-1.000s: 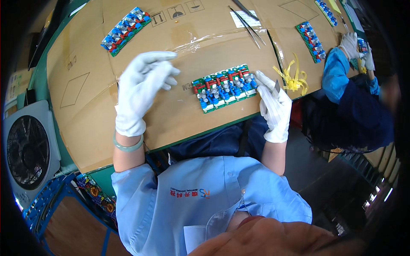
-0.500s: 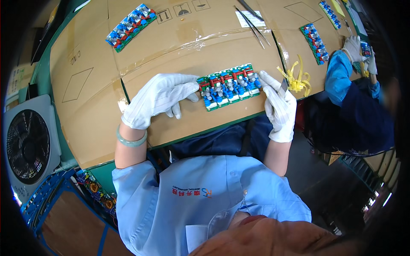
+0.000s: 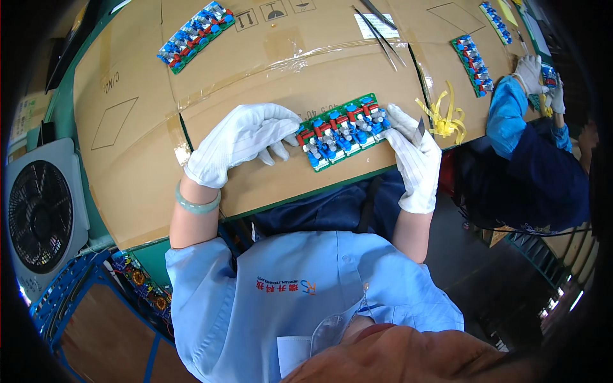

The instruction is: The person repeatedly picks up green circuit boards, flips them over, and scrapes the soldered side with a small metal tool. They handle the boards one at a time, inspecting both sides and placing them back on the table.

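A green circuit board (image 3: 345,133) crowded with blue, red and grey parts is held by its two ends above the cardboard, tilted with its left end nearer me. My left hand (image 3: 246,142), in a white glove, pinches the left end with thumb and fingers. At the other end my gloved right hand (image 3: 414,156) grips the board's edge. A thin dark pointed piece (image 3: 420,130) sticks out by the right hand's fingers; its kind and the rest of it are hidden.
Similar boards lie at the far left (image 3: 196,36) and right (image 3: 472,66). Tweezers (image 3: 380,39) rest near a white paper label (image 3: 377,27). Yellow strips (image 3: 445,118) lie right of my hand. A co-worker's gloved hand (image 3: 529,75) works at far right; a fan (image 3: 43,214) stands left.
The board has turned slightly, its left end coming nearer me and its right end rising a little. Both hands have shifted slightly with it.
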`<control>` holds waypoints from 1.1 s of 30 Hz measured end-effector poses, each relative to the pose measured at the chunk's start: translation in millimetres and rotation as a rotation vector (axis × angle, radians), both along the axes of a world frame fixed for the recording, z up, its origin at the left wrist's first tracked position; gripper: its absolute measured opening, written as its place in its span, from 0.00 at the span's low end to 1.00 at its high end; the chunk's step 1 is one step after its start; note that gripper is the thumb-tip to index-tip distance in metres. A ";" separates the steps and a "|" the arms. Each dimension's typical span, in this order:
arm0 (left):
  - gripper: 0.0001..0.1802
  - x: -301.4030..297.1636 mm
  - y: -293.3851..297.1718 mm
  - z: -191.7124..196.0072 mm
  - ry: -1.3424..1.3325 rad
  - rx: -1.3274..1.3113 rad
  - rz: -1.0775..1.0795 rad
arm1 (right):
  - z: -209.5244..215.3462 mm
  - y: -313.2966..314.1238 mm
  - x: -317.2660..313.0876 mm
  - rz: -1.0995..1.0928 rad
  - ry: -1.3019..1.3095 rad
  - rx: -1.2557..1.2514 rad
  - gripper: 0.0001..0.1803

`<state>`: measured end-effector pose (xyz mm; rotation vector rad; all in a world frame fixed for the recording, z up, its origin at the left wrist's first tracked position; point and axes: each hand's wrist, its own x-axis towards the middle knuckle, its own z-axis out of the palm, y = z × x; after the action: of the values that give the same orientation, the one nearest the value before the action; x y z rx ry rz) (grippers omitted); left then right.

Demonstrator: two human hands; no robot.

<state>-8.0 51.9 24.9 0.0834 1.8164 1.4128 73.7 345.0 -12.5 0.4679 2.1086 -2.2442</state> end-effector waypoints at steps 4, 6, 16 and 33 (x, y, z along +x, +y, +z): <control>0.19 -1.0 -0.8 -0.3 0.004 0.028 0.011 | -0.3 -3.8 -1.0 -0.006 0.050 0.027 0.24; 0.19 -1.0 -1.1 -0.2 0.008 0.051 0.014 | -0.8 -3.9 0.0 -0.009 0.065 0.046 0.23; 0.19 -0.2 0.5 1.4 0.021 0.079 0.027 | -5.1 -1.9 1.6 -0.036 0.059 0.013 0.23; 0.20 4.5 19.0 -5.6 0.109 -0.093 0.165 | 5.0 -1.6 3.2 0.036 0.072 0.072 0.21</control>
<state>-3.5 70.9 19.3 -0.0385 2.0145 1.4588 76.9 343.4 -7.5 0.3538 2.2192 -2.2049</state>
